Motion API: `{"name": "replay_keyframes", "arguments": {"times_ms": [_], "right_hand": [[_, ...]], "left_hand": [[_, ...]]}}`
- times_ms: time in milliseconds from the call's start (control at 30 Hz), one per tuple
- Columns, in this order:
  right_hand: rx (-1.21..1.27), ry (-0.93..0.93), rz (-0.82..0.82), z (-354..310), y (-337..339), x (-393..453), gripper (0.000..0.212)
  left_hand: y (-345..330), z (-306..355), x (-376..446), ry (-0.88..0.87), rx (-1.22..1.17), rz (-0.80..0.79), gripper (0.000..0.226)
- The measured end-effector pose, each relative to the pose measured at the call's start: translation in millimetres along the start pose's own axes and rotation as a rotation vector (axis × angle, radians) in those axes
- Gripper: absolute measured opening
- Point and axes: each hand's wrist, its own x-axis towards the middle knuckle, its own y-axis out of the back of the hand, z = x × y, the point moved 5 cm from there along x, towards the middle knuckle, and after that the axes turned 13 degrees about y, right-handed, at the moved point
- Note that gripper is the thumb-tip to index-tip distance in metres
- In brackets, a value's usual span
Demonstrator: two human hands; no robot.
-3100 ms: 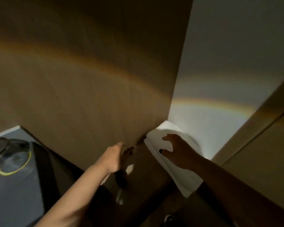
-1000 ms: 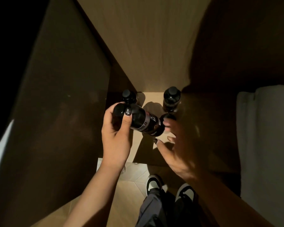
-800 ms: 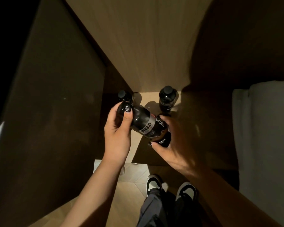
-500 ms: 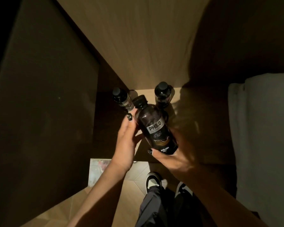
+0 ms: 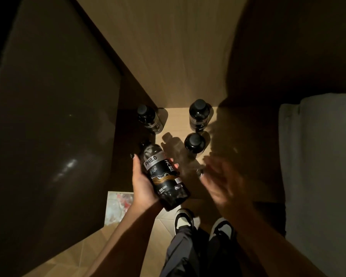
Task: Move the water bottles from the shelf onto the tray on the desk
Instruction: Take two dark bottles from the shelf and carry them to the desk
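Above the front edge of the wooden shelf point(image 5: 180, 124), a dark water bottle point(image 5: 164, 176) is held tilted, cap pointing up and to the left, base toward the viewer. A grey band printed "PH8.0" is seen near its shoulder, with white characters and a gold wavy stripe lower on the black label; dark liquid is visible at the base. Three more bottles are recorded standing upright on the shelf: a back-left bottle point(image 5: 148, 118) against the dark side panel, a back-right bottle point(image 5: 199, 114) by the rear wall, and a front bottle point(image 5: 194, 143) just before the latter. Compared with half a second earlier, the held bottle has been passed from the right hand to the left; it was then gripped at its base by the right hand, with the left only touching its side, and the front bottle was hidden behind it. The left hand point(image 5: 143, 186) is now wrapped around the bottle's body, fingers curled under it and thumb along the label. The right hand point(image 5: 220, 182) is noted open, fingers spread and motion-blurred, holding nothing, apart from the bottle and over the shelf edge. A white towel point(image 5: 318, 166) is noted at right, and two shoes point(image 5: 184, 218) on the floor below.
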Motion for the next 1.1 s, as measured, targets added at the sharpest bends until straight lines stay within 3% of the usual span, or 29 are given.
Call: {"name": "replay_keyframes", "arguments": {"times_ms": [100,200,267,333,467,533,667,800,933,1033,1100], "right_hand": [[-0.150,0.018,0.080,10.5,3.0,34.1,0.029],[-0.297,0.110,-0.026,25.6,-13.1,67.8,0.037],[-0.272,0.152,-0.102,42.6,-23.1,77.7,0.045],[-0.209,0.080,-0.121,52.6,-24.6,81.5,0.047],[-0.203,-0.007,-0.126,71.0,-20.7,83.1,0.035],[-0.068,-0.091,-0.077,76.2,-14.3,85.3,0.037],[0.227,-0.289,0.179,78.5,15.7,76.5,0.029],[0.428,-0.308,0.300,63.7,37.8,60.9,0.050],[0.656,-0.218,0.166,43.0,52.1,53.5,0.075],[0.783,-0.172,0.014,32.2,56.6,54.0,0.069],[0.852,-0.119,-0.067,24.8,60.1,55.0,0.063]], "left_hand": [[8.1,1.2,-0.3,0.009,-0.061,0.023,0.063],[6.9,-1.7,-1.6,0.017,-0.107,0.061,0.049],[8.5,-5.1,-0.1,0.034,-0.084,0.093,0.042],[10.1,-7.9,0.5,0.043,-0.061,0.128,0.036],[11.7,-10.6,3.5,0.077,-0.115,0.119,0.041],[13.9,-9.1,5.1,0.093,-0.113,0.102,0.046],[13.9,-7.5,0.5,0.107,-0.122,0.083,0.062],[9.6,-1.1,-4.6,0.027,-0.115,0.079,0.041],[2.8,-1.9,-2.1,-0.075,-0.033,0.149,0.033],[-15.1,-13.5,0.2,-0.069,-0.081,0.075,0.037],[-28.8,-26.4,0.4,0.028,-0.205,-0.036,0.038]]}}
